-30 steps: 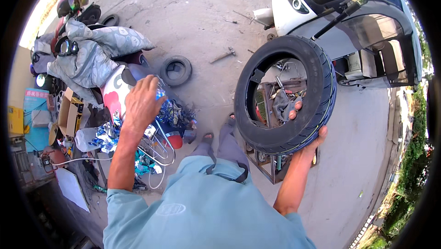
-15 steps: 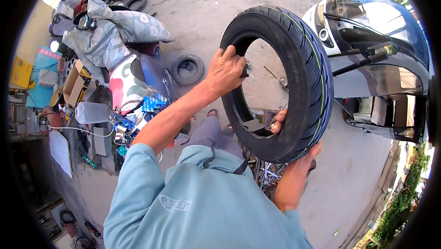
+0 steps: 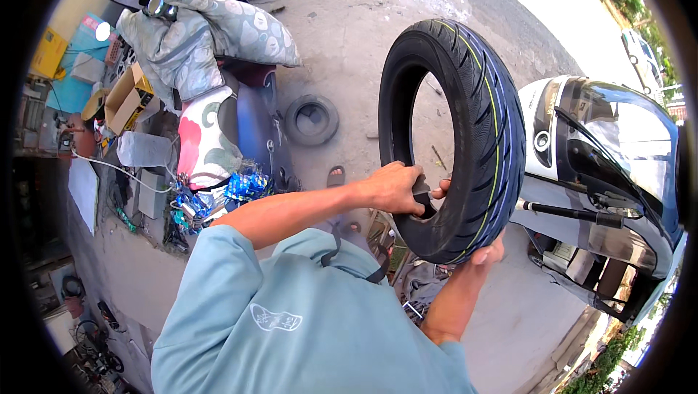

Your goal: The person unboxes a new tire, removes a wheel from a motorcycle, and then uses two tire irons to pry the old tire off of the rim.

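1. The left hand (image 3: 396, 187) is placed at the near left inner edge of the tyre, its fingers bent; whether anything is pinched there cannot be told.
2. A small dark piece (image 3: 422, 194) is seen beside its fingertips, its kind unclear.
3. The right hand (image 3: 486, 250) is wrapped around the near side of the tyre: the tread is supported from below, and fingertips are seen through the opening, so that the tyre wall is clasped between them.
4. The black tyre (image 3: 476, 132) is held upright and slightly turned, right of centre; its tread is marked with yellow and blue lines.
5. A grey cloth (image 3: 425, 281) is partly seen below the tyre, close to the right forearm.
6. To the left, a second tyre (image 3: 332, 119) is laid flat on the ground (image 3: 356, 38).
7. Farther left, a scooter is covered with a patterned seat cover (image 3: 200, 132) and a grey padded cover (image 3: 254, 34); shiny blue wrapping (image 3: 249, 185) is heaped at its near end.
8. An open cardboard box (image 3: 125, 103) is set at the far left of these.
9. On the right, a white-and-grey vehicle (image 3: 574, 201) is parked behind the tyre.
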The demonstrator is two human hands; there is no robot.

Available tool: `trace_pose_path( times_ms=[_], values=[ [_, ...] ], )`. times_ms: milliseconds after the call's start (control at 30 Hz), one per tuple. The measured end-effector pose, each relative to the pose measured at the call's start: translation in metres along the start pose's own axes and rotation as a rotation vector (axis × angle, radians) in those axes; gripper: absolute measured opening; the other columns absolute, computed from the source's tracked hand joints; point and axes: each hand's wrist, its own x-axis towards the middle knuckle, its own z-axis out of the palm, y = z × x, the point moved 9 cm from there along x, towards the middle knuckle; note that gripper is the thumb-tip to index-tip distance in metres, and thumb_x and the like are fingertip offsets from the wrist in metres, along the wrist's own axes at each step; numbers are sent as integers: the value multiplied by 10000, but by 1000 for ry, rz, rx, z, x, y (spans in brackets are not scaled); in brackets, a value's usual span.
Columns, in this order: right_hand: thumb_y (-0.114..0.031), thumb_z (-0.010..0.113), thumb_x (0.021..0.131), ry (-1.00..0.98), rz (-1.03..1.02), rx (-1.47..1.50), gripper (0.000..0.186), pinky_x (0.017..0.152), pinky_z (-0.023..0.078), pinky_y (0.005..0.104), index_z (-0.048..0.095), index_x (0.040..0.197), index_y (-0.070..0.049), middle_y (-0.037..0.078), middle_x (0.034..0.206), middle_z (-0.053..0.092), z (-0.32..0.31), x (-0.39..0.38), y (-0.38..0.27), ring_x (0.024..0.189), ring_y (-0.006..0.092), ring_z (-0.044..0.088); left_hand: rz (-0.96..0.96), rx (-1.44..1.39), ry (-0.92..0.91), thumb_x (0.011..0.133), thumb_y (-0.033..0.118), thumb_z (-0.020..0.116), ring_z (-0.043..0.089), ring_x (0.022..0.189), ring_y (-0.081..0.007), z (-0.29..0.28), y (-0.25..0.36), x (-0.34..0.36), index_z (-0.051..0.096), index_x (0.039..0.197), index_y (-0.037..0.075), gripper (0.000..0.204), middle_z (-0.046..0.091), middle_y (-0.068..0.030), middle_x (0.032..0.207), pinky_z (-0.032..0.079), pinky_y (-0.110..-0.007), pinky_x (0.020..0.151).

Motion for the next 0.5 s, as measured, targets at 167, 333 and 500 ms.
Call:
trace_pose_path(
  times_ms=[167, 333, 500],
  values=[
    [-379, 978, 501, -31, 57, 86, 1264, 875, 597, 490, 341, 1441, 176, 380, 1223, 595, -1, 69, -3, 1030, 432, 692, -28, -1066, 286, 770, 130, 766, 635, 830, -150, -91, -49, -5, 591, 1105, -2, 401, 652, -63, 926, 528, -315, 794],
    [-408, 983, 501, -132, 98, 36, 1264, 982, 533, 423, 366, 1459, 140, 282, 1339, 532, 16, 117, -12, 1136, 373, 601, -300, 536, 276, 702, 581, 871, 582, 1246, -470, -162, -126, -17, 337, 1494, -68, 1155, 571, -337, 1322, 462, -474, 1074],
    [-279, 968, 514, -293, 64, 358, 1266, 1026, 524, 469, 297, 1487, 174, 353, 1398, 505, 20, 158, -12, 1236, 452, 584, -230, -445, 465, 739, 567, 879, 523, 1352, -433, -179, -105, 62, 147, 1579, -82, 1289, 492, -351, 1437, 438, -455, 1125]
  ],
)
